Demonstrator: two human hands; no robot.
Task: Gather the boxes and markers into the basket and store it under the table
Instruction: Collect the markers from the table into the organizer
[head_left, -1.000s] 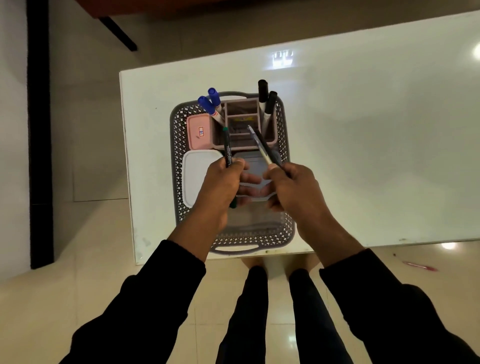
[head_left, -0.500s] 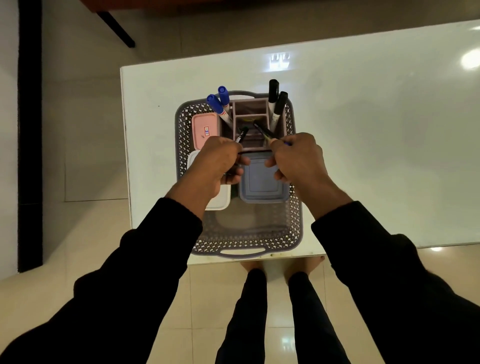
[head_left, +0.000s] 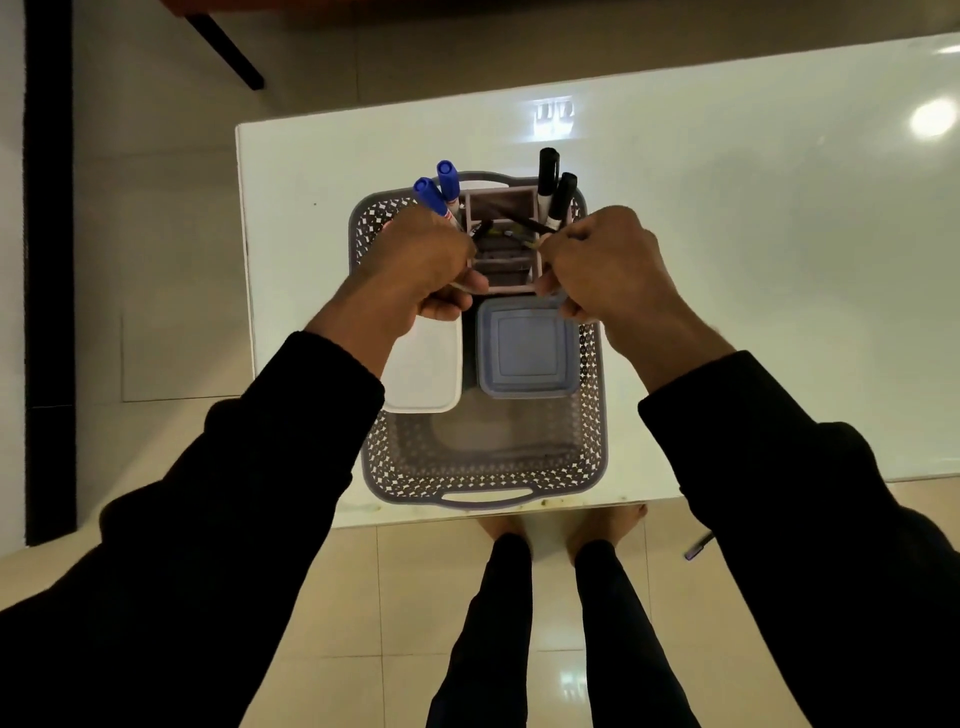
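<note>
A grey perforated basket (head_left: 483, 478) stands at the table's near edge. Inside lie a white box (head_left: 428, 371), a blue-grey lidded box (head_left: 527, 348) and, at the far end, a pink pen organizer (head_left: 501, 205). Two blue-capped markers (head_left: 439, 189) and two black-capped markers (head_left: 553, 187) stick up from it. My left hand (head_left: 421, 265) holds a dark pen with its tip down in the organizer. My right hand (head_left: 608, 260) pinches thin pens angled into the organizer. The pink box is hidden behind my left hand.
The white table (head_left: 753, 218) stretches to the right and far side of the basket. A pen (head_left: 698, 545) lies on the tiled floor by my right sleeve. My legs and bare feet (head_left: 605, 522) stand at the table's front edge.
Both hands have moved away from me, from above the boxes to the organizer. The pens they hold have tipped down into its compartments.
</note>
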